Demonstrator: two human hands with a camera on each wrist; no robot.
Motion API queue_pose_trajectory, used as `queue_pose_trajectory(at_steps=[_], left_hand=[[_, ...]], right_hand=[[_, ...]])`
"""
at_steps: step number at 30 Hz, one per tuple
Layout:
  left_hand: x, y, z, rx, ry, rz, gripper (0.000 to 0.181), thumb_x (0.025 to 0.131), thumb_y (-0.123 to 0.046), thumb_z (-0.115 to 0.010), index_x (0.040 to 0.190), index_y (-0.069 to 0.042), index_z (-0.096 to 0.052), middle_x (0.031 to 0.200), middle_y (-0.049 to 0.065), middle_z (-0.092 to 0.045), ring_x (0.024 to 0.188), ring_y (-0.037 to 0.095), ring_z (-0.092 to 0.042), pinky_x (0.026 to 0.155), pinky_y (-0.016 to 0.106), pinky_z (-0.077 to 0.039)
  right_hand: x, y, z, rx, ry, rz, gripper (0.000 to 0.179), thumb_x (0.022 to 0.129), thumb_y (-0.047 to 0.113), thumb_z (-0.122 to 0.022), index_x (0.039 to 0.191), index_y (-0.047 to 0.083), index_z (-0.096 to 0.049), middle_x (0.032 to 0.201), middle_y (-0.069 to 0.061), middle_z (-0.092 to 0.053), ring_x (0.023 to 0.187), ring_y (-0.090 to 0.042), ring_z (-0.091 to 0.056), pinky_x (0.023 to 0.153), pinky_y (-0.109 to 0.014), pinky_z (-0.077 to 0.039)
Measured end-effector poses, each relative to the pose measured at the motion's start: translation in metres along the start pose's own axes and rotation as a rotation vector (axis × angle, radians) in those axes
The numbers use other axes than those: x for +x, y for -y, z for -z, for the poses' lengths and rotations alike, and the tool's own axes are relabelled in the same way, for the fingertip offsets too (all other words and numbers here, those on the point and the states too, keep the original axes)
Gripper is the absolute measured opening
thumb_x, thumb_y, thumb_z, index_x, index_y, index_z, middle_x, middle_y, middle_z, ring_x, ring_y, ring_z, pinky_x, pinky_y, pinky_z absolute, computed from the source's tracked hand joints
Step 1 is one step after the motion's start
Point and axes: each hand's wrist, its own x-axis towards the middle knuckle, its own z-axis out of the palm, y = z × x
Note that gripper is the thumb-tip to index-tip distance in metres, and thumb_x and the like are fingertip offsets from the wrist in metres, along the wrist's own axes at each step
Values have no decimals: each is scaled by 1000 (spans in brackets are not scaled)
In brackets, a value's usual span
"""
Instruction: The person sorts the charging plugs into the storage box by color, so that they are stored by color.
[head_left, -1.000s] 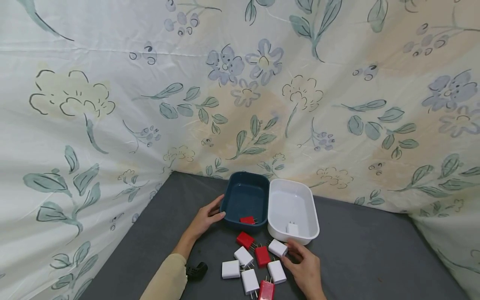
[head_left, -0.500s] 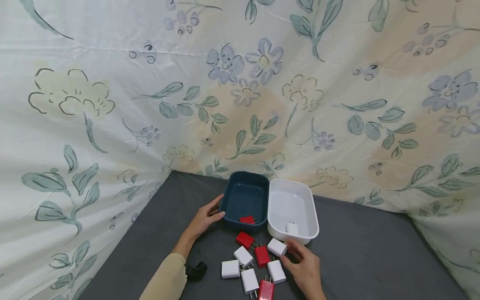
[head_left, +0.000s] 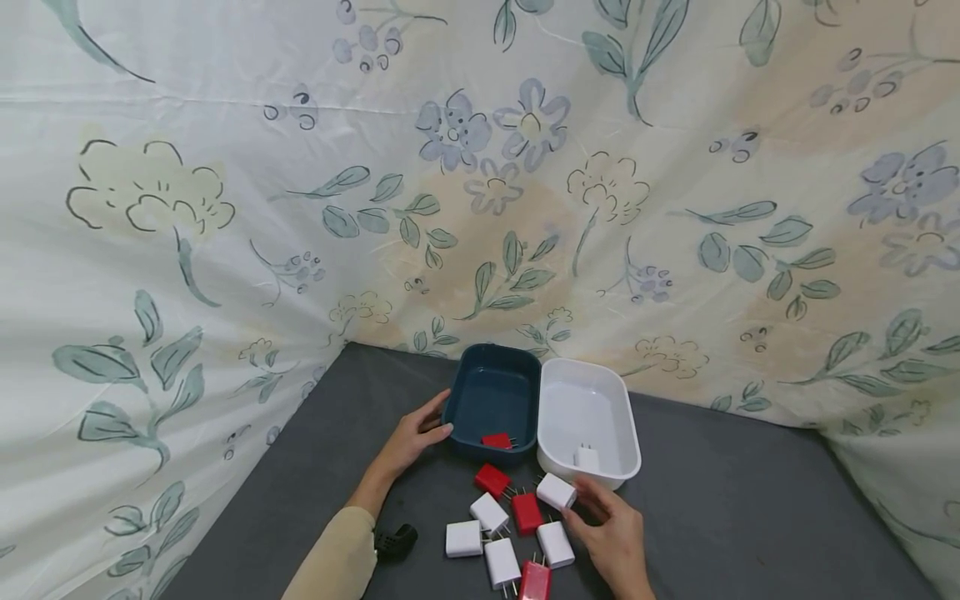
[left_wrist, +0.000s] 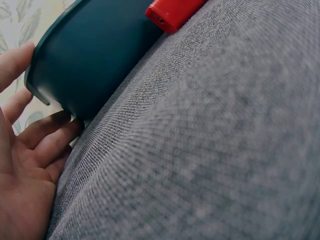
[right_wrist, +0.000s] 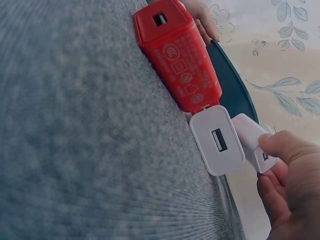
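Note:
My right hand [head_left: 617,533] pinches a white USB charger [head_left: 557,492] between thumb and fingers, just in front of the white tray [head_left: 634,433]. In the right wrist view the thumb lies on top of this charger [right_wrist: 252,140], and its USB port shows. My left hand [head_left: 408,435] rests against the left side of the dark blue tray [head_left: 447,417], its fingers loosely extended. The left wrist view shows those fingertips [left_wrist: 70,127] at the outside of the blue tray [left_wrist: 95,60]. A red charger [head_left: 496,441] lies inside the blue tray, and a white charger [head_left: 587,457] inside the white one.
In front of the trays lie red chargers [head_left: 527,514] and several white chargers [head_left: 502,563], prongs pointing various ways. A dark strap-like piece [head_left: 395,542] shows by the left sleeve [head_left: 330,554]. Floral cloth [head_left: 480,208] hangs behind and beside the grey table surface [head_left: 735,492].
The pinched white charger has tilted slightly up in my right hand. My left hand stays at the blue tray, and the loose chargers lie as before.

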Motion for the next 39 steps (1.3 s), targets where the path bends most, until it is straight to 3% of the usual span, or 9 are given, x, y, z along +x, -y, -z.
queue_pose_trajectory(at_steps=[13, 39], left_hand=[[-1, -2, -1, 0, 1, -6, 66, 97, -20, -60, 154, -9, -29, 154, 26, -34, 139, 41, -40, 111, 56, -35], [0, -2, 0, -4, 3, -8, 66, 97, -19, -60, 154, -8, -28, 153, 26, -35, 137, 41, -42, 110, 54, -38]], right_hand=[[3, 11, 4, 227, -12, -184, 57, 64, -14, -82, 117, -5, -67, 110, -24, -70, 86, 4, -66, 78, -15, -55], [14, 23, 3, 292, -92, -135, 55, 65, -15, -81, 117, -5, -67, 106, -24, -70, 84, 2, -67, 78, -13, -54]])
